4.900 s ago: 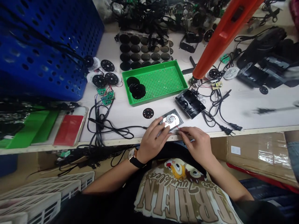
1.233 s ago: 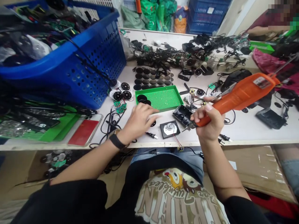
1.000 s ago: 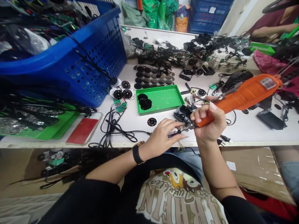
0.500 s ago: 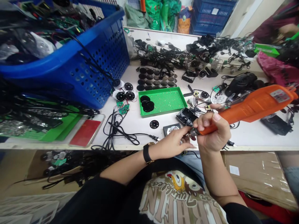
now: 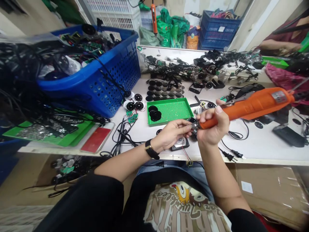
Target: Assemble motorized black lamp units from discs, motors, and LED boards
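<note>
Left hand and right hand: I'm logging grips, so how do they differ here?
The right hand wraps around the orange screwdriver; the left hand only brings its fingertips to that tool's tip. The left wrist wears a black watch; the right wrist is bare. Both meet above the table near its front edge.

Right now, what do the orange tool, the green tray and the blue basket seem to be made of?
The orange tool looks like hard plastic, smooth with a sheen; the right hand grips it. The green tray is probably matte plastic with a fine grid. The blue basket seems glossy plastic, its wall pierced by round holes.
</note>
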{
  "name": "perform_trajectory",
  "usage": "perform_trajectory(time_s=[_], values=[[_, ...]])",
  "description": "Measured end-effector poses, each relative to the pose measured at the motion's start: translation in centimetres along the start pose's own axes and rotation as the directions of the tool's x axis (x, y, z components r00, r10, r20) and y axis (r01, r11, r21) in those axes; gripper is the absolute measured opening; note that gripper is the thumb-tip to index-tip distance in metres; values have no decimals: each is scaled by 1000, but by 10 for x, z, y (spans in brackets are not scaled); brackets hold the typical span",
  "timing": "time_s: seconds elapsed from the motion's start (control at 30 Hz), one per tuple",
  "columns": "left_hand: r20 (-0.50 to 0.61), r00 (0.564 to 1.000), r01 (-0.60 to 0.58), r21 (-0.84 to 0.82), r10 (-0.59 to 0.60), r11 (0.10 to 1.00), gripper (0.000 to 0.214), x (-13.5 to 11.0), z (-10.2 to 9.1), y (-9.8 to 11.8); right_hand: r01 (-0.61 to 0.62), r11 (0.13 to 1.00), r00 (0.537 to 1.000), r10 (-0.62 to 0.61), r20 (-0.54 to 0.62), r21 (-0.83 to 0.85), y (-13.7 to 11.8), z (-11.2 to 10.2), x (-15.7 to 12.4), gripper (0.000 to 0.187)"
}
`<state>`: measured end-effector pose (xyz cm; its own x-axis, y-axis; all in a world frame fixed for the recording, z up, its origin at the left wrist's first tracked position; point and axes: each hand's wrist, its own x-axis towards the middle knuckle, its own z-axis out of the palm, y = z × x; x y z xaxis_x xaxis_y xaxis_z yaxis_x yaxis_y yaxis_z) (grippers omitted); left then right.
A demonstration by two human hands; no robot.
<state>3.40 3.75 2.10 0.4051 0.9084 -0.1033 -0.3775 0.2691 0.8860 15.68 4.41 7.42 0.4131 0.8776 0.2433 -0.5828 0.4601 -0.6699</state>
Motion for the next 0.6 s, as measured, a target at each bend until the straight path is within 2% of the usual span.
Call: perform_trajectory(time_s=[0.07, 0.17, 0.37, 0.5, 0.6], values=[[-57, 998, -2, -7, 1, 1000, 37, 9, -5, 4, 18, 1000, 1000, -18, -7, 0, 8, 4, 7, 25], [-111, 993, -37, 68, 44, 997, 35, 27, -17, 10, 58, 998, 998, -59, -28, -22, 24, 9, 18, 26], [-94, 992, -51, 268, 78, 962, 44, 62, -42, 25, 49, 998, 997, -51, -61, -37, 54, 12, 39, 33], [-86, 986, -91, 426, 141, 900, 41, 77, -58, 31, 41, 997, 998, -43, -36, -66, 61, 11, 47, 35], [-110, 968, -124, 573, 226, 810, 33, 84, -76, 35, 56, 994, 998, -59, -29, -97, 62, 9, 49, 36]])
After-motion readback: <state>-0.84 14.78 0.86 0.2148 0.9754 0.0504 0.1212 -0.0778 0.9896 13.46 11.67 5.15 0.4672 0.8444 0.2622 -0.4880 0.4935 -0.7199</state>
